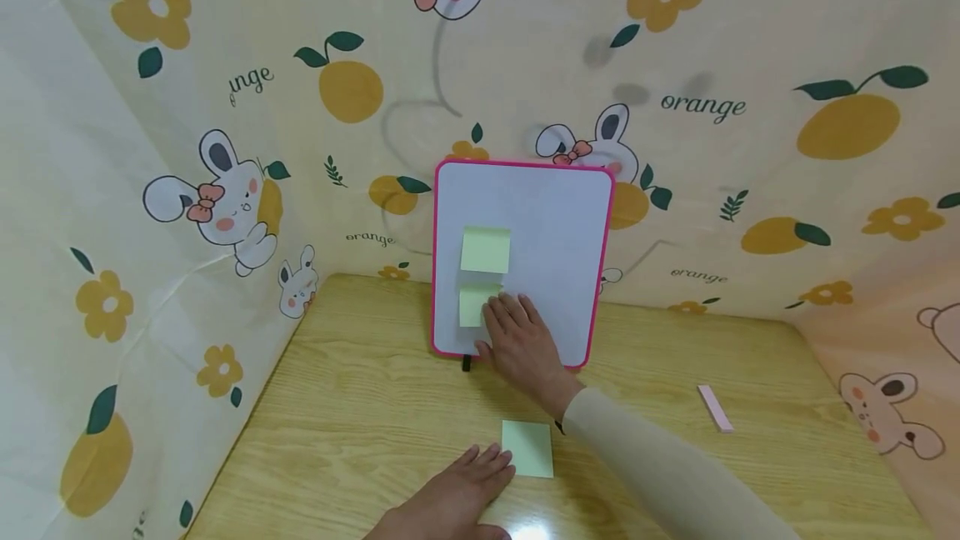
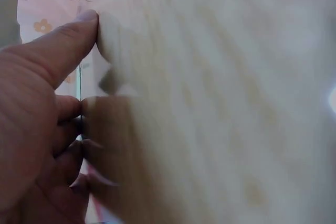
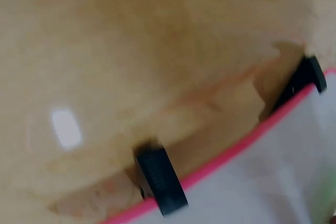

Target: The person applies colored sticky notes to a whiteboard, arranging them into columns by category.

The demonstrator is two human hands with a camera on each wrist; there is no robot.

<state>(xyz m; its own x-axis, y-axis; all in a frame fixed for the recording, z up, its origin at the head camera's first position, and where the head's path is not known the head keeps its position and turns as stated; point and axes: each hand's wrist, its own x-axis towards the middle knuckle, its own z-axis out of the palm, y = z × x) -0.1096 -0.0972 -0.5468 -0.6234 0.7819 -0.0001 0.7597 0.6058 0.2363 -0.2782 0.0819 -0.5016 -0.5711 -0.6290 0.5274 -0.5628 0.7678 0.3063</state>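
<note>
A white board with a pink rim (image 1: 558, 232) stands upright at the back of the table. Two pale green sticky notes are on its left half, an upper one (image 1: 485, 250) and a lower one (image 1: 472, 308). My right hand (image 1: 522, 346) lies with extended fingers over the lower note's right side, covering part of it. Another green sticky note (image 1: 531, 450) lies on the table in front of the board. At that note's left edge are the fingertips of my left hand (image 1: 459, 492), resting flat on the table with fingers extended.
Black feet (image 3: 160, 179) hold the board's bottom edge in the right wrist view. A thin pale pink strip (image 1: 715, 408) lies on the wooden table (image 1: 337, 407) at the right. Printed cloth walls (image 1: 517, 73) enclose the back and sides.
</note>
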